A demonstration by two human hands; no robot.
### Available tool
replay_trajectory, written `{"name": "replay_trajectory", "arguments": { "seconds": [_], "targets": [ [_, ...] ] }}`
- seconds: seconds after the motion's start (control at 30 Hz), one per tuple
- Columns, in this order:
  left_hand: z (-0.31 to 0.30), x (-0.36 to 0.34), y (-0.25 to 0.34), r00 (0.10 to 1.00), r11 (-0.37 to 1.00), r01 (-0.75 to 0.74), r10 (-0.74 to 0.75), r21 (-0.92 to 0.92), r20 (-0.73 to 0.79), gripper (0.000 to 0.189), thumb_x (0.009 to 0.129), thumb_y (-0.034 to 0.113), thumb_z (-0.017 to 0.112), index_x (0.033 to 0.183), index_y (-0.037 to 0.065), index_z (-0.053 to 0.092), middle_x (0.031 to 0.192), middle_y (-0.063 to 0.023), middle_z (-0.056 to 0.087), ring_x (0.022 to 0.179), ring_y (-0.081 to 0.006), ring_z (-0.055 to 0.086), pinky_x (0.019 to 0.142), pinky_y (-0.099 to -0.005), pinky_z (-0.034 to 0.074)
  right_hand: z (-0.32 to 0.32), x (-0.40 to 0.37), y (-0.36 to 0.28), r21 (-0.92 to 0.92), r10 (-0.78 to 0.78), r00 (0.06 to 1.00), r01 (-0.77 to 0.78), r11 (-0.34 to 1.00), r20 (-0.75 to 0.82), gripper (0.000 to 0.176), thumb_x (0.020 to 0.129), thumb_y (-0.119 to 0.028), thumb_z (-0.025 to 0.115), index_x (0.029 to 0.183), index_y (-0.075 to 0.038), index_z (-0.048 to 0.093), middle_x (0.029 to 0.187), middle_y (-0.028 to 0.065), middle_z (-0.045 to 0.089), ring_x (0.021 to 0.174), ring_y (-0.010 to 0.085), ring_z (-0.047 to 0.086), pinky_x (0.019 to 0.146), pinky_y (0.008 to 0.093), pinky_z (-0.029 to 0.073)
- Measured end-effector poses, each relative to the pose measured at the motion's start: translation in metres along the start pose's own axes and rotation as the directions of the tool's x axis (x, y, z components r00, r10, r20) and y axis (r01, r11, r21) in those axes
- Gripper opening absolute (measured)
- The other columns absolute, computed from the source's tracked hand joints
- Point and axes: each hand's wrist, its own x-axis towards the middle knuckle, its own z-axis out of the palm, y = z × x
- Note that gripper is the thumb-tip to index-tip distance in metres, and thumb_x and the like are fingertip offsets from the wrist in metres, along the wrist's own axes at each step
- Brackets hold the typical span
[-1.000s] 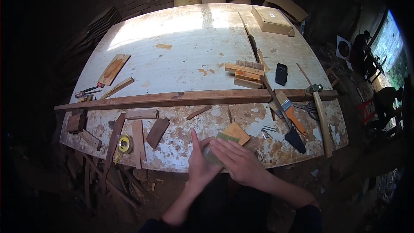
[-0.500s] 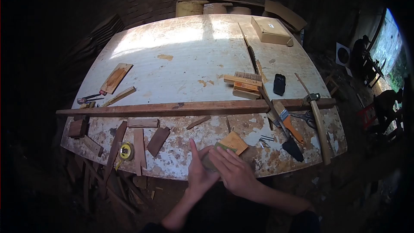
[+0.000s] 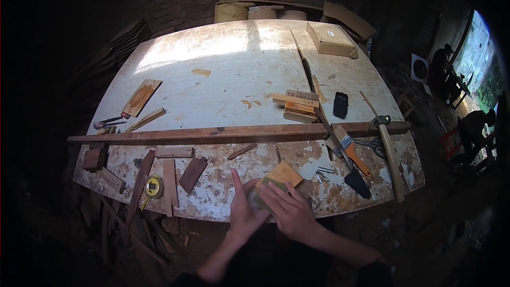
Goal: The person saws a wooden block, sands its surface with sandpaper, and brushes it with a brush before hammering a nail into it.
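Note:
Both my hands rest at the near edge of a worn white work table (image 3: 228,74). My left hand (image 3: 243,207) lies flat with its fingers stretched out, its index finger pointing up the table. My right hand (image 3: 287,210) presses its spread fingers on a small greenish pad (image 3: 264,192), which lies on a light wooden block (image 3: 284,172). The pad is mostly hidden under my fingers. A few loose nails (image 3: 323,173) lie just right of the block.
A long wooden strip (image 3: 234,132) crosses the table. A brush (image 3: 350,151), scissors (image 3: 372,146), hammer (image 3: 388,149), saw (image 3: 307,72), black phone (image 3: 340,104), stacked blocks (image 3: 297,105), a box (image 3: 332,40), a tape measure (image 3: 153,186) and wood offcuts (image 3: 170,175) lie around. People stand far right.
The hands have stayed on the pad and block with only a slight shift; the view has tilted a little.

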Motion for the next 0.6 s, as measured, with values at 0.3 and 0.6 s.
{"name": "replay_trajectory", "arguments": {
  "seconds": [0.3,0.6],
  "targets": [
    [0.001,0.001,0.004,0.999,0.999,-0.031,0.031,0.022,-0.015,0.165,0.069,0.028,0.109,0.175,-0.006,-0.012,0.134,-0.0242,0.073,0.119,-0.0383,0.076,0.103,-0.0438,0.062,-0.018,0.001,0.02,-0.091,0.155,0.987,-0.159,0.983,-0.043,0.054,0.098,-0.01,0.065,0.15,0.007,0.061,0.157,0.0245,0.063,0.154,0.0419,0.055,0.131,0.0655,0.034],
    [0.0,0.001,0.005,1.0,0.999,-0.011,0.011,0.04,-0.006,0.163,0.07,0.027,0.109,0.175,-0.005,-0.012,0.135,-0.0245,0.072,0.12,-0.0389,0.076,0.104,-0.0441,0.061,-0.014,-0.001,0.017,-0.109,0.161,0.986,-0.165,0.98,-0.043,0.059,0.097,-0.013,0.067,0.152,0.007,0.059,0.159,0.0237,0.062,0.156,0.0402,0.052,0.131,0.0662,0.033]
  ]
}}
